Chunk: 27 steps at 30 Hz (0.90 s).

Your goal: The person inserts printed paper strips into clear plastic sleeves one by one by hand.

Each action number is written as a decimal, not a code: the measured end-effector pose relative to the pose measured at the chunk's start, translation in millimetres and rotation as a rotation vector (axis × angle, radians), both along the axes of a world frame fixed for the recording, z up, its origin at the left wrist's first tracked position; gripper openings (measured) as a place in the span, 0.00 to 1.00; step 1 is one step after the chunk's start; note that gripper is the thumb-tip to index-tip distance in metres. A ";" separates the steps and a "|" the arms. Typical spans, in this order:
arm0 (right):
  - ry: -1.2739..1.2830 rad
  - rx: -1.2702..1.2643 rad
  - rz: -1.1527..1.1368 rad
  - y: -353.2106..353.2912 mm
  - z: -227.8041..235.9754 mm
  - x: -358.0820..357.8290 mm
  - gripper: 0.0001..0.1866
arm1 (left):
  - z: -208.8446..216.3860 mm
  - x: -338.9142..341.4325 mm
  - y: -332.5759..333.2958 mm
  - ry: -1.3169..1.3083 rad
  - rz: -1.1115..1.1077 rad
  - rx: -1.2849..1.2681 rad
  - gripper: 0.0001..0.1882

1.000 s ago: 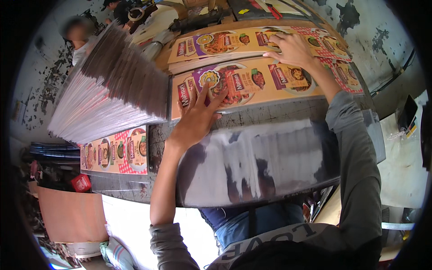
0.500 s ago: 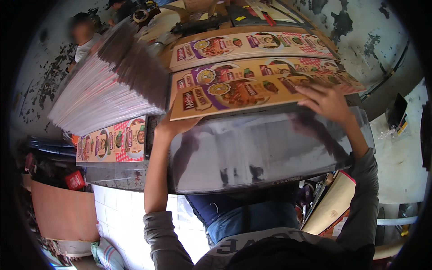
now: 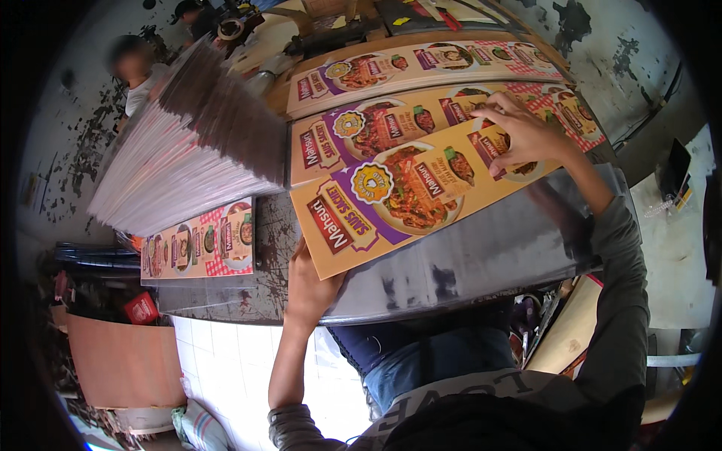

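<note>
Long printed card (image 3: 410,197), slanted over a glossy plastic pile (image 3: 429,282), centre of frame.
Card was a stiff, smooth, flat rectangle. Left hand (image 3: 310,286) held its lower-left corner, fingertips hidden behind it. Right hand (image 3: 530,135) was at its upper-right part, thumb and fingers curved wide apart, thumb over the printed face. Plastic beneath was clear, slick, square-edged; table (image 3: 269,233) at left was dark, scratched.
</note>
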State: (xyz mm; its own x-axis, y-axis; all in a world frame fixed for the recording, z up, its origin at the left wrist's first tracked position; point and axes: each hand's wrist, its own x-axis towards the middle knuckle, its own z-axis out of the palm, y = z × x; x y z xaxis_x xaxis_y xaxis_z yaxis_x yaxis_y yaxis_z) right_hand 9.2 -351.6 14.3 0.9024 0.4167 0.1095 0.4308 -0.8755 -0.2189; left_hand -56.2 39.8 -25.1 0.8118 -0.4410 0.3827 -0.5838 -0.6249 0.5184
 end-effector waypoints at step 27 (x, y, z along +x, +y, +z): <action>-0.550 0.255 0.187 175.9 111.8 16.2 0.28 | 9.6 -5.1 -5.9 -0.612 0.138 0.219 0.09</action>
